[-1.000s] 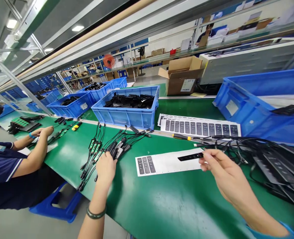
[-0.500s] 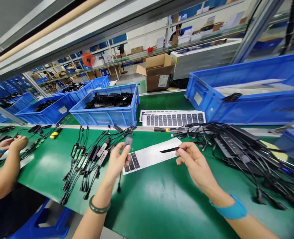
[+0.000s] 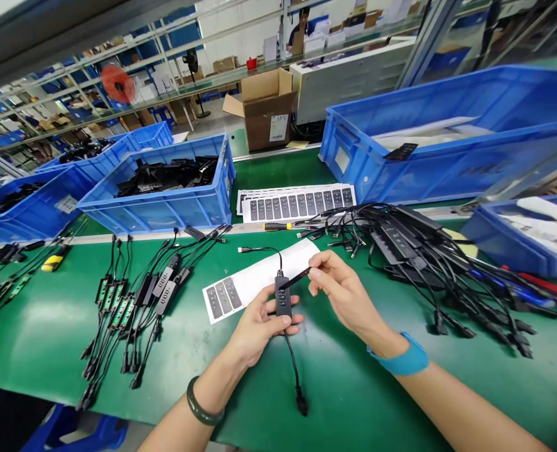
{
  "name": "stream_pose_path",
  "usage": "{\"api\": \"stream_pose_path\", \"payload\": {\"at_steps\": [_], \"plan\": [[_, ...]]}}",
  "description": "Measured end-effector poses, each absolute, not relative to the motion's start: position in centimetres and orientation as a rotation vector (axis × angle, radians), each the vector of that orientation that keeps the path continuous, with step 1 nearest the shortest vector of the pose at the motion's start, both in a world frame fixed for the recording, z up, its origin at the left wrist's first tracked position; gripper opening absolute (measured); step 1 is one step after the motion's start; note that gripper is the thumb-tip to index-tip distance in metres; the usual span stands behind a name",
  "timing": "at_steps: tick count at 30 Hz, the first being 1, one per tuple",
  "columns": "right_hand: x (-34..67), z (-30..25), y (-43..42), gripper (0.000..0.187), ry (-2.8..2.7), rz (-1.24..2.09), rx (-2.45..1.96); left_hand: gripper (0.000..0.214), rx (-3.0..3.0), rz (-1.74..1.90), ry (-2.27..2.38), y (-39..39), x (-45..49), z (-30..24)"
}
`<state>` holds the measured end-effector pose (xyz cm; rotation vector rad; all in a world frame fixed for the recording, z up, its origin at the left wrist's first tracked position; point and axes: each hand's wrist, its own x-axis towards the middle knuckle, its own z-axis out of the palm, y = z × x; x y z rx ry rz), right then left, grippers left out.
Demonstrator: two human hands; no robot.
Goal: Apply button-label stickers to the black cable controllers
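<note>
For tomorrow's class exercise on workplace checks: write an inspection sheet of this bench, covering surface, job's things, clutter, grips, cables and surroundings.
Surface: green bench mat, smooth, items spread along it.
Job's things: black inline cable control with buttons; thin black strip at its face; white label sheet beneath.
Clutter: yellow-handled screwdriver; stacked label sheets.
Grips: left hand holds the control; right hand pinches the strip.
Cables: black cable bunch at right; green-board leads at left.
Surroundings: blue crates of black parts; cardboard box; shelving.
</note>
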<state>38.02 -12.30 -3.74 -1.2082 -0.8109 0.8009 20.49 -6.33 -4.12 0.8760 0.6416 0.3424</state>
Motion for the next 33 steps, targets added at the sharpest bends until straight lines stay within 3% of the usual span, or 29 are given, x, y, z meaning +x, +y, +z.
{"api": "stream_pose_path", "payload": {"at_steps": [10,33], "plan": [[37.4,-3.0,-12.6,0.027,-0.883,0.915,-1.321,0.073,0.855,0.31,0.572,-6.5,20.5,-4.6],[36.8,-3.5,-12.6,0.03,-0.851,1.025,-1.32,0.063,0.86,0.276,0.512,-6.5,20.5,-4.6]]}}
